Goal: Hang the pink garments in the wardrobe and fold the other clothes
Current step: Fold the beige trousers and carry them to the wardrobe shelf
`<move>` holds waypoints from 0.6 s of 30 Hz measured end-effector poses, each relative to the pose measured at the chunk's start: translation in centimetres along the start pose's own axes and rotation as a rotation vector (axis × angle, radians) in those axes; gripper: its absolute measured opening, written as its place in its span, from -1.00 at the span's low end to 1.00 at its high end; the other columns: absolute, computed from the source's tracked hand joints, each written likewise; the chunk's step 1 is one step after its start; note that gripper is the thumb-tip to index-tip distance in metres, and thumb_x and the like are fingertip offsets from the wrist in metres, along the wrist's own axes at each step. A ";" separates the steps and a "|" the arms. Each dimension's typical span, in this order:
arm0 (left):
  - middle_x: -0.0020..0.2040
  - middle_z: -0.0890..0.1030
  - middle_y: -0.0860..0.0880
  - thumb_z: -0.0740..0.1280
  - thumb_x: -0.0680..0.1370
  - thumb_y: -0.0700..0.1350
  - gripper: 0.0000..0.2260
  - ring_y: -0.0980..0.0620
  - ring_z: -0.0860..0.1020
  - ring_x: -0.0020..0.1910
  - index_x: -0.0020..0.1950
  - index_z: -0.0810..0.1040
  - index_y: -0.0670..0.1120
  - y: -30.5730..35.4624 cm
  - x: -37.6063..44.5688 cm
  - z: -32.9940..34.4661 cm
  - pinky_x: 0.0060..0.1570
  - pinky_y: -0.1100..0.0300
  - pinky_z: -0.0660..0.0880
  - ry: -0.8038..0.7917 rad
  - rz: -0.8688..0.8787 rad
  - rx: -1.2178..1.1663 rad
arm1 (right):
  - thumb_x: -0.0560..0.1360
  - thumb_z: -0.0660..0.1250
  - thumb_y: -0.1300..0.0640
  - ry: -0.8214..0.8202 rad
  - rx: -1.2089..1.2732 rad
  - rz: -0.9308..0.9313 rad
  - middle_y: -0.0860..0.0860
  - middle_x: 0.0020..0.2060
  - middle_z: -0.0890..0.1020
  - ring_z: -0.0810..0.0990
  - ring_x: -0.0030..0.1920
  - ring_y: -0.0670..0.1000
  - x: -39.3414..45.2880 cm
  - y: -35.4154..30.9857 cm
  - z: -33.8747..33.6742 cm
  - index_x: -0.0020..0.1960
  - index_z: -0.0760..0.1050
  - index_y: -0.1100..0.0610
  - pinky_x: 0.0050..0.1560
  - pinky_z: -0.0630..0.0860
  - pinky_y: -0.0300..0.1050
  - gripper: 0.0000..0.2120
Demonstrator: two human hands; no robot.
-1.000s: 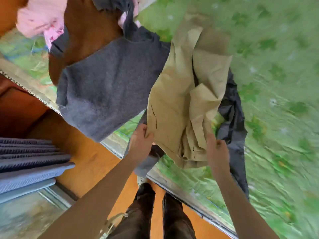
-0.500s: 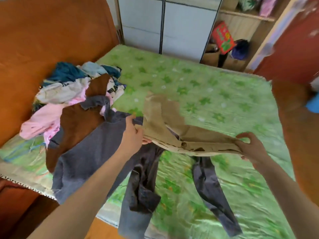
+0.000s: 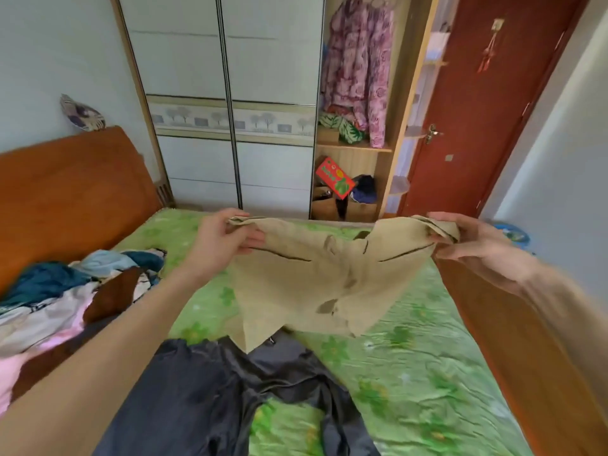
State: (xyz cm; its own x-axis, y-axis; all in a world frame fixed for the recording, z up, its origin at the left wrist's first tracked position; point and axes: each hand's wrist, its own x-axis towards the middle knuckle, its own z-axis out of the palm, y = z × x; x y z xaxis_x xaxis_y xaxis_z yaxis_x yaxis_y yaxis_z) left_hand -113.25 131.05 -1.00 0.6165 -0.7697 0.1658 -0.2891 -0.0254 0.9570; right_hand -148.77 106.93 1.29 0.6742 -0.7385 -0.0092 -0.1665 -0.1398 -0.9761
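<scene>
A: Starting from the left of the bed (image 3: 411, 373), what is lying there?

B: A clothes pile (image 3: 65, 301) is sitting on the bed's left edge, against the orange headboard (image 3: 72, 192). A teal piece, a pale blue one, a brown one and a pink garment (image 3: 39, 350) are showing in it, all tangled together.

A: And nearer the bed's foot?

B: Dark grey trousers (image 3: 230, 396) are lying spread on the green flowered sheet, their legs running toward the bed's near edge.

A: What are the hands doing?

B: Both are holding khaki shorts (image 3: 316, 281) up above the bed, stretched wide by the waistband. The left hand (image 3: 223, 241) is pinching the left end of the waistband, thumb on top and fingers curled beneath. The right hand (image 3: 473, 241) is gripping the right end the same way, fabric bunched between thumb and fingers. The shorts are hanging down from that line, and their lowest point is dangling just over the dark grey trousers.

A: What is standing beyond the bed?

B: A wardrobe (image 3: 230, 93) with white sliding doors is standing past the far edge of the bed. Its right section is open, and a pink floral garment (image 3: 358, 70) is hanging inside it, above a shelf carrying a green patterned bundle. Right of the wardrobe, a red-brown door (image 3: 487, 110) is showing.
</scene>
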 end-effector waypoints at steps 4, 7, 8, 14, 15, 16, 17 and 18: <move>-0.33 0.71 -0.13 0.43 0.63 -0.08 -0.82 0.00 0.66 -0.38 -0.17 0.66 -0.03 4.8 2.5 1.1 -0.20 0.05 0.62 0.114 0.203 0.411 | 0.54 0.50 0.16 0.231 -0.406 -0.211 -0.09 -0.18 0.67 0.56 -0.20 -0.21 1.1 -2.8 -3.2 0.03 0.66 0.07 -0.12 0.46 -0.39 -0.92; -0.04 0.77 -0.10 0.48 0.57 0.11 -0.80 -0.16 0.69 0.03 0.02 0.78 0.01 8.5 3.5 2.0 -0.01 -0.03 0.62 0.356 0.323 0.748 | 0.58 0.45 0.14 0.280 -0.403 -0.322 -0.20 -0.34 0.61 0.53 -0.31 -0.24 1.6 -4.6 -5.3 -0.01 0.65 0.12 -0.28 0.43 -0.45 -0.94; 0.08 0.74 -0.12 0.49 0.56 0.10 -0.77 -0.18 0.64 0.14 0.08 0.78 -0.01 9.5 4.0 2.4 0.06 -0.02 0.59 0.396 0.337 0.730 | 0.60 0.43 0.15 0.289 -0.385 -0.341 -0.21 -0.36 0.59 0.52 -0.33 -0.23 1.7 -5.4 -5.9 -0.03 0.64 0.12 -0.32 0.42 -0.45 -0.95; -0.01 0.65 -0.10 0.39 0.66 -0.10 -0.78 0.02 0.58 -0.06 0.13 0.63 -0.27 13.8 7.1 3.9 -0.09 0.23 0.51 0.208 0.260 0.084 | 0.57 0.46 -0.03 0.293 -0.333 -0.348 -0.05 -0.09 0.73 0.68 -0.05 -0.06 2.3 -10.4 -9.5 -0.02 0.71 0.07 0.04 0.54 -0.16 -0.83; 0.00 0.69 -0.10 0.41 0.66 -0.09 -0.77 0.02 0.62 -0.06 0.14 0.65 -0.26 14.0 7.5 4.0 -0.09 0.25 0.56 0.210 0.240 0.025 | 0.55 0.48 -0.01 0.273 -0.295 -0.323 -0.06 -0.06 0.76 0.73 -0.02 -0.06 2.3 -11.1 -9.8 0.03 0.72 0.08 0.04 0.60 -0.13 -0.83; 0.01 0.71 -0.12 0.44 0.63 -0.08 -0.75 0.00 0.65 -0.06 0.14 0.66 -0.26 14.2 8.0 4.3 -0.04 0.19 0.60 0.214 0.230 -0.021 | 0.52 0.52 0.01 0.272 -0.257 -0.304 -0.08 -0.08 0.77 0.74 -0.05 -0.10 2.4 -11.7 -9.9 0.02 0.72 0.10 -0.04 0.64 -0.17 -0.83; 0.00 0.72 -0.15 0.48 0.61 -0.06 -0.72 -0.03 0.65 -0.06 0.12 0.66 -0.28 14.3 8.6 4.5 0.01 0.10 0.61 0.220 0.213 -0.051 | 0.49 0.54 0.03 0.278 -0.229 -0.307 -0.10 -0.14 0.77 0.74 -0.12 -0.15 2.5 -12.1 -9.8 -0.04 0.72 0.12 -0.15 0.65 -0.25 -0.84; -0.02 0.72 -0.18 0.49 0.59 -0.06 -0.71 -0.06 0.64 -0.08 0.08 0.66 -0.31 14.3 9.1 4.8 0.03 0.03 0.61 0.221 0.191 -0.071 | 0.48 0.55 0.04 0.302 -0.219 -0.316 -0.13 -0.22 0.76 0.73 -0.19 -0.19 2.9 -12.3 -9.7 -0.09 0.71 0.13 -0.25 0.61 -0.33 -0.85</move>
State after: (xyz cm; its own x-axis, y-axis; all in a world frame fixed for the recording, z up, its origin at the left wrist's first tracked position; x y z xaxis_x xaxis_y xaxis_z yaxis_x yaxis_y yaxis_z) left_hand -115.25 120.65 13.04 0.7025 -0.5985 0.3851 -0.3683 0.1573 0.9163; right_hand -151.75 100.09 15.42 0.4822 -0.7916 0.3753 -0.1567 -0.4995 -0.8520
